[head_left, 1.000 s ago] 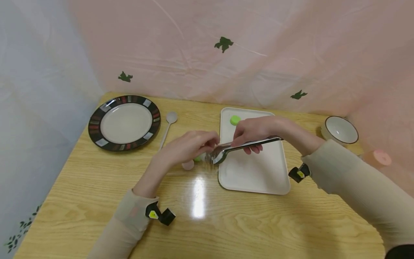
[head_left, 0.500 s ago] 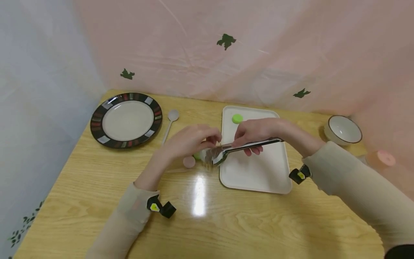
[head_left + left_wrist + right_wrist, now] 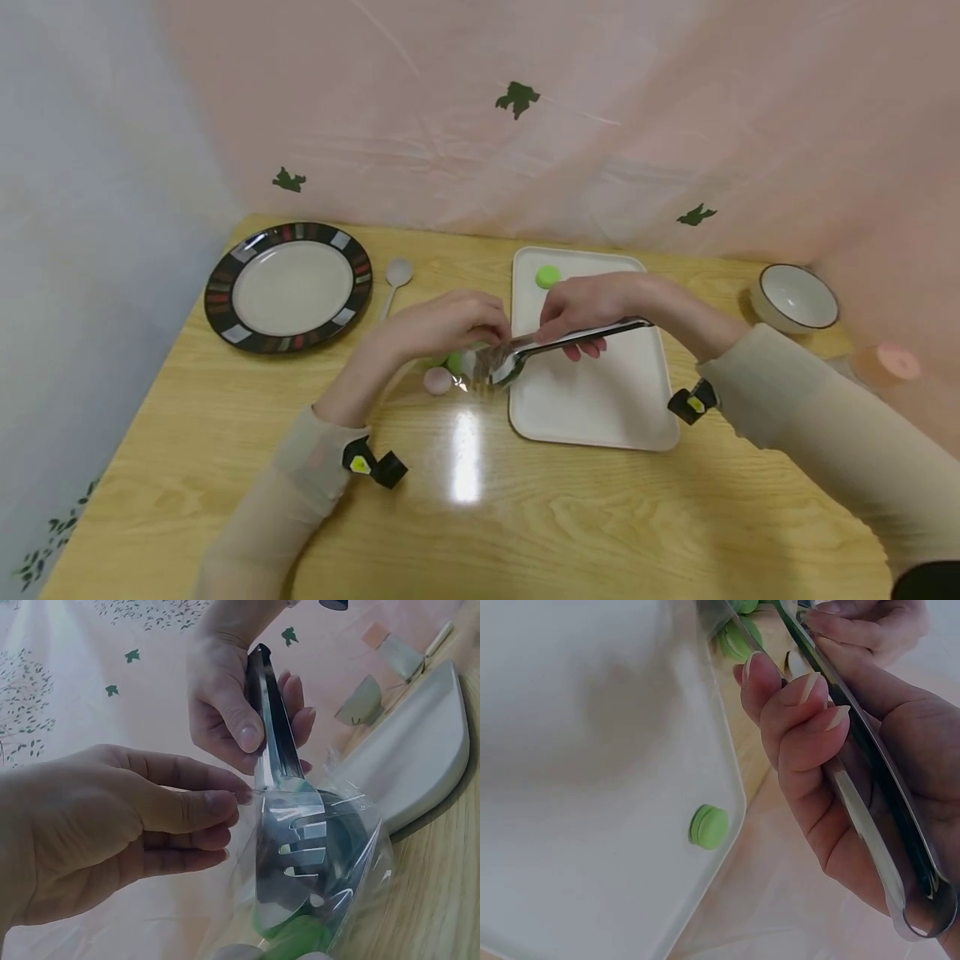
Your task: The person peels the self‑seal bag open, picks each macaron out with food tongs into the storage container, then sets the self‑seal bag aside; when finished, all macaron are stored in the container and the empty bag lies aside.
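My right hand grips metal serving tongs by their arms above the white tray. The slotted and spoon-shaped heads of the tongs are inside a clear plastic bag. My left hand pinches the edge of that bag between thumb and forefinger beside the tongs. At the bottom of the bag, green macarons show below the tong heads. A pale pink macaron appears just under my left hand in the head view. One green macaron lies in the tray's back left corner.
A dark-rimmed plate is at the back left, with a spoon beside it. On the far right stand a white bowl and a clear container with a pink lid. A pink curtain borders the table's back edge.
My left hand shifts slightly at the bag's edge, and more green shows beneath it. The right hand and tongs stay nearly still; the head view sways a little.
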Action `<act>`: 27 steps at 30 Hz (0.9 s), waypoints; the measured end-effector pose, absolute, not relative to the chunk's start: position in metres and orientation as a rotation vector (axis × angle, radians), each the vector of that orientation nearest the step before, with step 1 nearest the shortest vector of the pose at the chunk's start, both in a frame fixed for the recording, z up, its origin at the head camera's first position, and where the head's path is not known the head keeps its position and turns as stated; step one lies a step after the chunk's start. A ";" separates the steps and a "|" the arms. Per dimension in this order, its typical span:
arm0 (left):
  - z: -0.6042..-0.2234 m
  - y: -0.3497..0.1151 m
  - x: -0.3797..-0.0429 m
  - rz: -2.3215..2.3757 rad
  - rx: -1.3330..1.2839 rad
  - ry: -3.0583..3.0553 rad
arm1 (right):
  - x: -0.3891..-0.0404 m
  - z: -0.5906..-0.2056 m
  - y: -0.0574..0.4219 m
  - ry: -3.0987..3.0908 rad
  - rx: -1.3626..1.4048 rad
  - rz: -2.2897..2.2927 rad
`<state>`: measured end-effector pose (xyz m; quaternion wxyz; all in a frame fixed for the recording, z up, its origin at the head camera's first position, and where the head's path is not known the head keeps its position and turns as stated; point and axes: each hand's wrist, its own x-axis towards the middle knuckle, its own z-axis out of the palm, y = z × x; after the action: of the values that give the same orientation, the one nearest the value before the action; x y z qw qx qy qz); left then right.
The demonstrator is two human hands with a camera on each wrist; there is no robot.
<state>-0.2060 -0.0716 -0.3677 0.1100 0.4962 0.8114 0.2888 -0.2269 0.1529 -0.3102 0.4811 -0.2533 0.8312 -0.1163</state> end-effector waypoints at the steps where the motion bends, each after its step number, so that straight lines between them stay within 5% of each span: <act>1: -0.367 -0.072 -0.207 0.840 1.469 2.382 | -0.227 -0.310 0.152 2.024 -0.618 -0.283; 27: -0.372 -0.074 -0.217 0.896 1.543 2.339 | -0.226 -0.305 0.149 2.094 -0.722 -0.279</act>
<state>-0.2165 -0.0738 -0.3725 0.0996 0.5218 0.7911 0.3031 -0.2262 0.1492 -0.3046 0.4390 -0.2904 0.8428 -0.1125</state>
